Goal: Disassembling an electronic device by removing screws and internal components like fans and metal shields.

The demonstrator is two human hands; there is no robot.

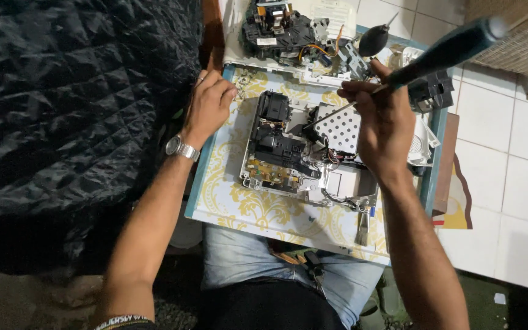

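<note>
A yellow-patterned board (227, 201) rests on the person's lap above a white tiled floor (508, 177). The right hand (383, 125) grips a screwdriver (441, 52) over the opened device (307, 153); the left hand (209, 104) rests curled, empty, on the board's edge.

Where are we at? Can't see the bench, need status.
Right hand grips screwdriver, tip on opened device. Left hand fisted on tray edge. Nothing blocking.

Black quilted cloth (62, 110), wicker basket (514, 36).

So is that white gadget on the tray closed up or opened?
Opened. The white gadget has no top cover: black parts, wires and a perforated metal plate lie bare, and the right hand points a screwdriver into it.
</note>
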